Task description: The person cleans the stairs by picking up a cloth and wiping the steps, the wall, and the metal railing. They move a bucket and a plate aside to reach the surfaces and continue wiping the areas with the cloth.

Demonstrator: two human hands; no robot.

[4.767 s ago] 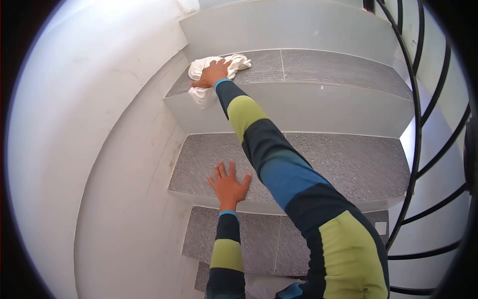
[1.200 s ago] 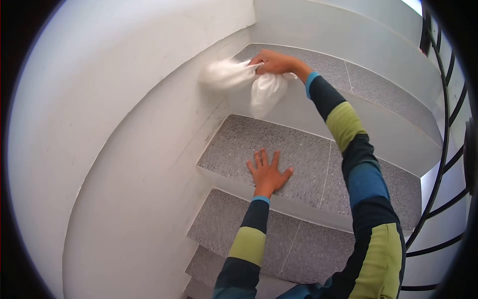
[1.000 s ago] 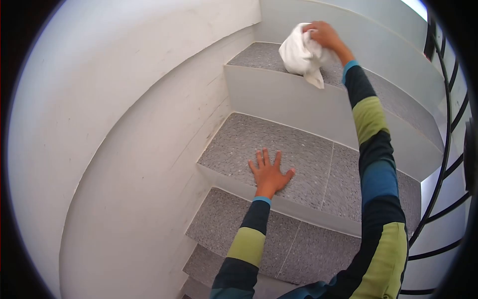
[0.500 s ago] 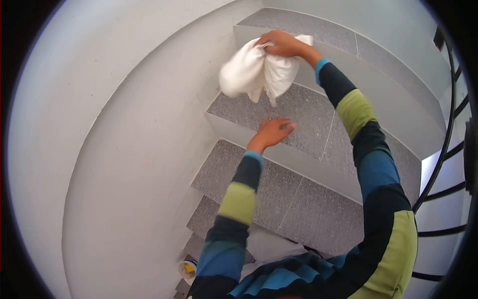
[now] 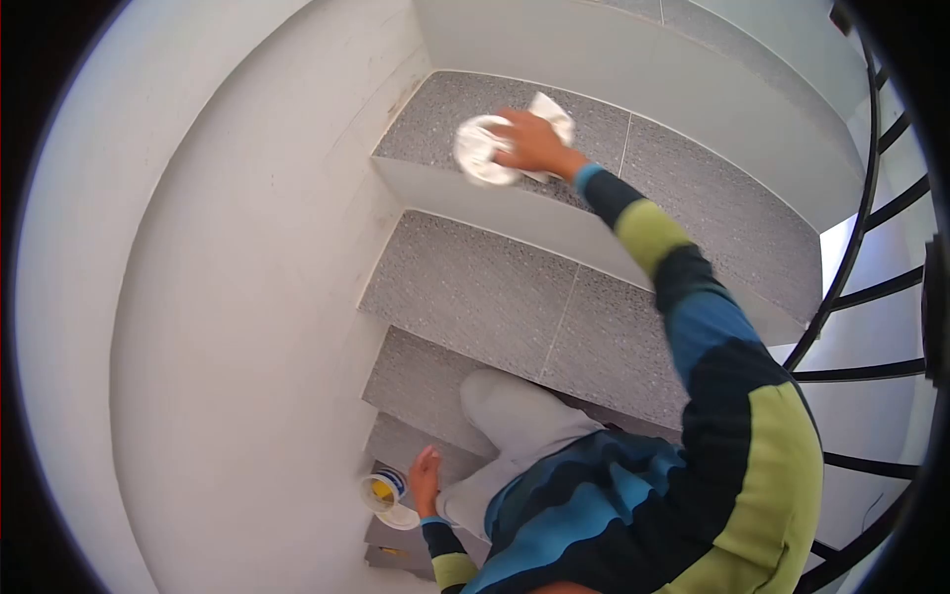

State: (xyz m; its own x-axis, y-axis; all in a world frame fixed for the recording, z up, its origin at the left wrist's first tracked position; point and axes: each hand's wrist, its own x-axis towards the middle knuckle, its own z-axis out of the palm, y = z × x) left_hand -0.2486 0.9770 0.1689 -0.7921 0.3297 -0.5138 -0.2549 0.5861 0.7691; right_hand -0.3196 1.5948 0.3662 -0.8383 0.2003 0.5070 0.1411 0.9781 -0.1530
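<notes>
A white cloth (image 5: pixel 482 150) lies bunched against the speckled grey tread of an upper stair (image 5: pixel 435 109), close to its front edge. My right hand (image 5: pixel 534 142) is closed over the cloth and presses it on the step; part of the cloth sticks up behind the fingers. Down at the lower left, my left hand (image 5: pixel 426 480) holds nothing, its fingers loosely stretched upward. Just left of it stands a small white tub (image 5: pixel 384 488) with something yellow inside. A pale round piece, perhaps a lid (image 5: pixel 400 518), is beside the tub.
The curved staircase climbs away from me, with white risers (image 5: pixel 495 204) between grey treads. A pale curved wall (image 5: pixel 237 297) borders it on the left. Black metal railing (image 5: pixel 861 233) runs along the right. My bent knee (image 5: pixel 505 396) is over a lower step.
My right hand has brought the raised, hanging cloth down onto the tread. My left hand has moved from the upper steps down beside the tub. The view has shifted, showing more lower steps.
</notes>
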